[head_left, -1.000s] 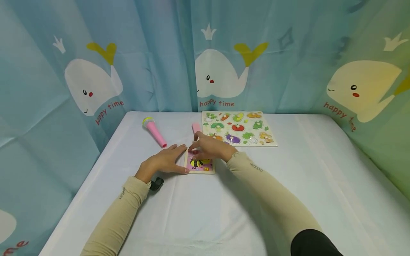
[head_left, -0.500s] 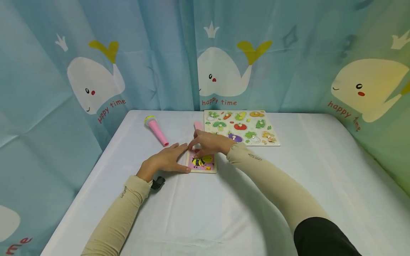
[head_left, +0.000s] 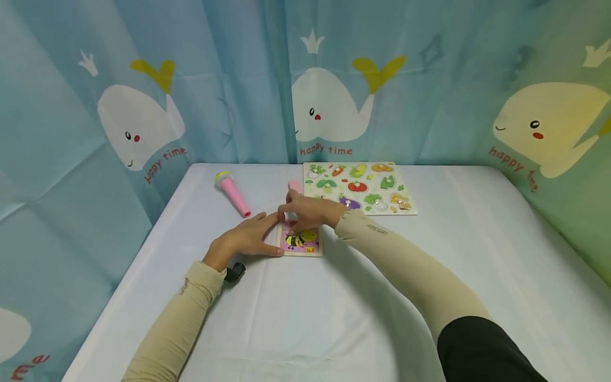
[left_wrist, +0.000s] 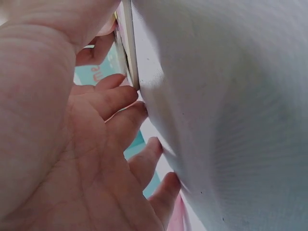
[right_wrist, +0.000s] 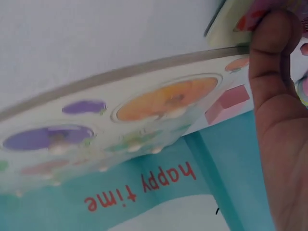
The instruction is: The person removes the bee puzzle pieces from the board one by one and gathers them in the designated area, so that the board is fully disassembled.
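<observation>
A small square puzzle (head_left: 302, 243) with a bee picture on pink and a pale wooden frame lies flat on the white-covered table. Along its left side rests my left hand (head_left: 245, 237), fingers spread, thumb at the lower left corner; the left wrist view shows fingertips by the frame edge (left_wrist: 131, 48). My right hand (head_left: 309, 210) reaches over the puzzle's top, index finger and thumb bent down onto its upper left part, which they partly hide. In the right wrist view the thumb (right_wrist: 274, 36) presses on the puzzle; I cannot tell whether a piece is pinched.
Behind the right hand lies a white board (head_left: 355, 175) of knobbed vegetable pieces, its lower left corner hidden. A pink block (head_left: 294, 185) sits by its left edge. Further left is a pink toy microphone (head_left: 234, 195). A blue whale-print curtain (head_left: 248, 95) closes the back.
My right index finger and thumb shift slightly at the puzzle's upper left, uncovering more of the bee. My left hand stays at the left edge. The head view shifts a little.
</observation>
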### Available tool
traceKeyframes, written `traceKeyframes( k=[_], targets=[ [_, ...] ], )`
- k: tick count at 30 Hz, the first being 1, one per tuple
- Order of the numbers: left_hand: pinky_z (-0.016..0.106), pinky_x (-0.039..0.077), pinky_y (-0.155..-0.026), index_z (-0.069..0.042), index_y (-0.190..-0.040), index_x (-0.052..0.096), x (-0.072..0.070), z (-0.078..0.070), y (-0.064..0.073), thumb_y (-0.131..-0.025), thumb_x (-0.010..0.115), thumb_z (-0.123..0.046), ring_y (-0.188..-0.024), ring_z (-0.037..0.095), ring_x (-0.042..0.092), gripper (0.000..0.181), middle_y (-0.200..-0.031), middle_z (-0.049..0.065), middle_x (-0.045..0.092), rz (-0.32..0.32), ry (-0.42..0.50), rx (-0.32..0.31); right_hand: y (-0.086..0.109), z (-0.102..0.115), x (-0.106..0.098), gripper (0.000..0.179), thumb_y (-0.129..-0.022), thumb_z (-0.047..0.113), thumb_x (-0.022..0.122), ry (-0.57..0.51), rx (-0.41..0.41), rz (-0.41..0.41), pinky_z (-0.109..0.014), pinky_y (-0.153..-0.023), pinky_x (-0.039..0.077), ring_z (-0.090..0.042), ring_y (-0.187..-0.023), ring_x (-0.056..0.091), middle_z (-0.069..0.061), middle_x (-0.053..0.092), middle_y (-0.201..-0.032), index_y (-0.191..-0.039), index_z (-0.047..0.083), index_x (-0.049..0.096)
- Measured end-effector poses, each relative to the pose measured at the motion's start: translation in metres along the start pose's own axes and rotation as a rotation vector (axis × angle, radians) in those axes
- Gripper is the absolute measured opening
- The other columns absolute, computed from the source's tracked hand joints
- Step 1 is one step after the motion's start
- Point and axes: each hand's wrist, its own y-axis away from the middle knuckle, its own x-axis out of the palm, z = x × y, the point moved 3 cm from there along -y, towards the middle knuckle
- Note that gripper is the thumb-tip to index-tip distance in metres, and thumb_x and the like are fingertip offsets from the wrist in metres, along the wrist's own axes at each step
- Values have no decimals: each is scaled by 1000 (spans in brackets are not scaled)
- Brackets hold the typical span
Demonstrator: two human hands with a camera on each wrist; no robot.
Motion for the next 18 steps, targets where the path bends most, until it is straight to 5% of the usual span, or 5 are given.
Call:
traceKeyframes(
  k=[10, 18],
  targets=[
    [69, 23, -123, -14, -172, 22, 0, -2, 4, -94, 79, -56, -162, 41, 16, 105, -175, 18, 25, -2, -5, -6, 5, -1, 11, 35, -95, 18, 85, -121, -43, -117, -41, -101, 50, -26, -109, 59, -14, 58, -131, -125, 11, 68],
    [67, 23, -124, -11, -172, 25, -1, -2, 3, -95, 78, -55, -162, 40, 15, 103, -175, 20, 24, -10, -8, -1, 5, -4, 17, 29, -93, 10, 86, -218, -10, -189, -33, -89, 51, -19, -97, 57, -5, 64, -111, -116, 8, 70]
  ],
)
